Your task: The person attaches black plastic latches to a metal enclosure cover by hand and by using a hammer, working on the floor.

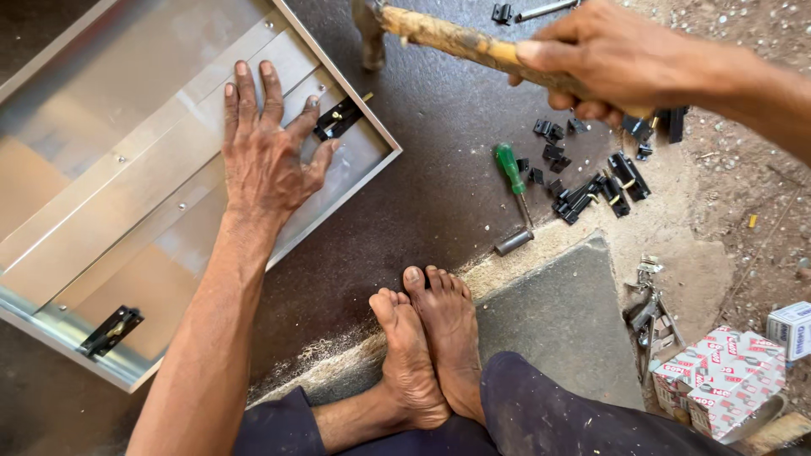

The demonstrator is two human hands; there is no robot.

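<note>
Already two black corner brackets [340, 117] sit in the aluminium frame [101, 194]; left hand [266, 156] presses flat, unclenched, right hand [608, 59] grips a raised hammer [456, 38]; more brackets [591, 190] lie unused on the floor.

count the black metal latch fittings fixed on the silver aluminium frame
2: one black latch fitting by the left hand fingertips near the frame's right corner, another at its lower edge. More may lie out of view.

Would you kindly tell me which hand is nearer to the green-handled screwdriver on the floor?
Right. The right hand grips the hammer handle just above the green-handled screwdriver; the left hand lies flat on the aluminium frame, farther away.
</note>
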